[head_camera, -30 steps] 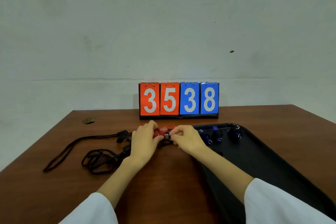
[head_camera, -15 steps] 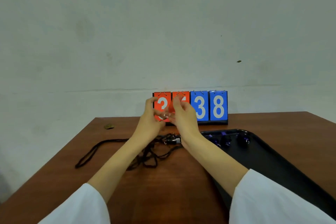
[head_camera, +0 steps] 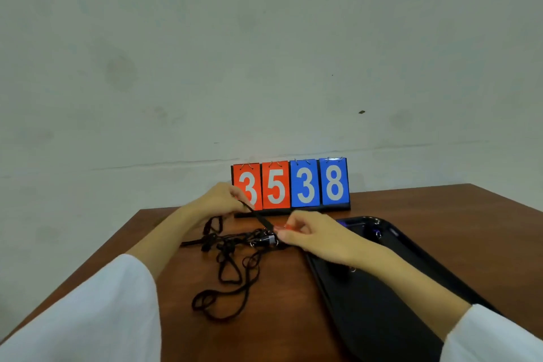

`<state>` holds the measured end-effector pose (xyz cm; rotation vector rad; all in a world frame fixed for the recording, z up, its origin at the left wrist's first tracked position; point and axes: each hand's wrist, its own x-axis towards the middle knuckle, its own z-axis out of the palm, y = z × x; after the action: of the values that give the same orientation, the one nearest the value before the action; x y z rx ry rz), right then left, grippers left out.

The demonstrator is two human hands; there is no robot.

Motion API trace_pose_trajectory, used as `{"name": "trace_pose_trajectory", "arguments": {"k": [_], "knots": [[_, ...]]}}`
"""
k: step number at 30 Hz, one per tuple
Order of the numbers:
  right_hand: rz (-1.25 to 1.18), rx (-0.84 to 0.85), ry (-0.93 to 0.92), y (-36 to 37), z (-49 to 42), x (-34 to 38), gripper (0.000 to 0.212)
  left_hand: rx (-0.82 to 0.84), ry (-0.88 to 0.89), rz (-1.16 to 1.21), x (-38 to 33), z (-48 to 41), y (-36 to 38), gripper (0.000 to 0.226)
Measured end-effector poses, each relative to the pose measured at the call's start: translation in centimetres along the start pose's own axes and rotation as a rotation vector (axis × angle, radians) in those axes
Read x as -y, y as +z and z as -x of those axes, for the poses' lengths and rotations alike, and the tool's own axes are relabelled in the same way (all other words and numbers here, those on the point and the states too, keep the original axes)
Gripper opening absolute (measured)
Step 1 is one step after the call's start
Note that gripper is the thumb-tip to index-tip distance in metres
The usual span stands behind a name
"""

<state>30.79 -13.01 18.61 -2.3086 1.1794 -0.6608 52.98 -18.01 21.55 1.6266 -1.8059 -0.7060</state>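
Note:
My left hand [head_camera: 219, 200] pinches the upper end of a black cord [head_camera: 258, 216] in front of the scoreboard. The cord runs taut down to my right hand [head_camera: 311, 233], which pinches a small red piece [head_camera: 284, 226] at the cord's lower end. Below and between the hands a tangle of black lanyards [head_camera: 227, 261] lies on the brown table [head_camera: 264, 317], with a small black and silver clip [head_camera: 266, 239] in it. My right wrist lies over the left rim of a black tray [head_camera: 382, 317].
A flip scoreboard [head_camera: 291, 185] reading 3 5 in red and 3 8 in blue stands at the table's back edge against a pale wall. Small dark blue items [head_camera: 377, 233] lie at the tray's far end. The table's left edge runs diagonally.
The hands were raised together in front of the scoreboard; now they have moved apart and lower, stretching the cord between them. The lanyard tangle has shifted nearer the middle of the table.

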Motion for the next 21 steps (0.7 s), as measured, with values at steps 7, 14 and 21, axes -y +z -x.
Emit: {"name": "trace_pose_trajectory", "arguments": {"k": [7,14,21], "knots": [[0.368,0.112,0.163,-1.4,2.2,-4.4,0.021,0.099,0.016,-0.067,1.4,-0.6,0.0,0.007],[0.505,0.198,0.251,-1.9,3.0,-5.8,0.030,-0.096,-0.228,0.239,6.0,-1.5,0.4,0.024],[0.538,0.221,0.277,-1.5,2.5,-5.1,0.034,-0.330,-0.562,0.908,7.1,-2.1,1.4,0.007]]}}
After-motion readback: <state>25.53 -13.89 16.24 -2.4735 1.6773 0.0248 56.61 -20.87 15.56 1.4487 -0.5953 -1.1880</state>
